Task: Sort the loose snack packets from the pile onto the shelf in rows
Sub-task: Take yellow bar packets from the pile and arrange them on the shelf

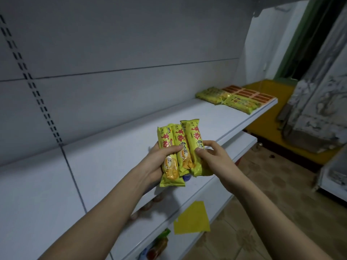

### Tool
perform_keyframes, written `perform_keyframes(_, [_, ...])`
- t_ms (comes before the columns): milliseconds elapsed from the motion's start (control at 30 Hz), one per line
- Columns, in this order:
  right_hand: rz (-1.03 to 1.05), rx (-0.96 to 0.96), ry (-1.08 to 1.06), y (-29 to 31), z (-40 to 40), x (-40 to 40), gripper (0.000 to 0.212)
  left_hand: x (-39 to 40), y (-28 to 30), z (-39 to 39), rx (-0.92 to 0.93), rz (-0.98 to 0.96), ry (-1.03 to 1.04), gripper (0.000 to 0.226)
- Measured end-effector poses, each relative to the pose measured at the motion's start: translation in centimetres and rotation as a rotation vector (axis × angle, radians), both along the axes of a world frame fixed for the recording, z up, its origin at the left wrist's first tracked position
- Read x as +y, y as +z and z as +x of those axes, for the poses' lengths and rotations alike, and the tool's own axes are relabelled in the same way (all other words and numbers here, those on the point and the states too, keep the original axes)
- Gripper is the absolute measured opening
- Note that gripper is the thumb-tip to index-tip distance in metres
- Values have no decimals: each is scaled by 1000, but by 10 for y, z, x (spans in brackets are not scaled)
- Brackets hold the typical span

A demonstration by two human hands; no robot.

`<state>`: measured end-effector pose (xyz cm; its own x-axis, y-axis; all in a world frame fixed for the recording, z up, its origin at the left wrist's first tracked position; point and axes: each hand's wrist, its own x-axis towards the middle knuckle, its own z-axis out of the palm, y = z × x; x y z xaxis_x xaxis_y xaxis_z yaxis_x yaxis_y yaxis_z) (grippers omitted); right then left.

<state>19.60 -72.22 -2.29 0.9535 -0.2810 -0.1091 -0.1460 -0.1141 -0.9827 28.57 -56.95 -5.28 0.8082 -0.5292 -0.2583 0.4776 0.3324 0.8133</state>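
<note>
Snack packets (pixel 180 151), three yellow ones side by side, are being held above the shelf (pixel 116 147); the left hand (pixel 159 160) is wrapping two, the right hand (pixel 210 156) is pinching the third, probably to peel it off; placed packets (pixel 225 99) are lying at the far end.

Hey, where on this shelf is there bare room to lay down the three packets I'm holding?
The white shelf is bare from its left end to the yellow-green packets already lying at the far right; the widest patch lies behind the left hand and right hand. The right end is crowded: those packets lie beside the orange packs.
</note>
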Motion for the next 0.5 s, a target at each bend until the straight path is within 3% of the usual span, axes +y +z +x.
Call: perform_keyframes(500, [31, -9, 139, 2, 70, -247, 23, -234, 14, 46, -66, 80, 95, 38])
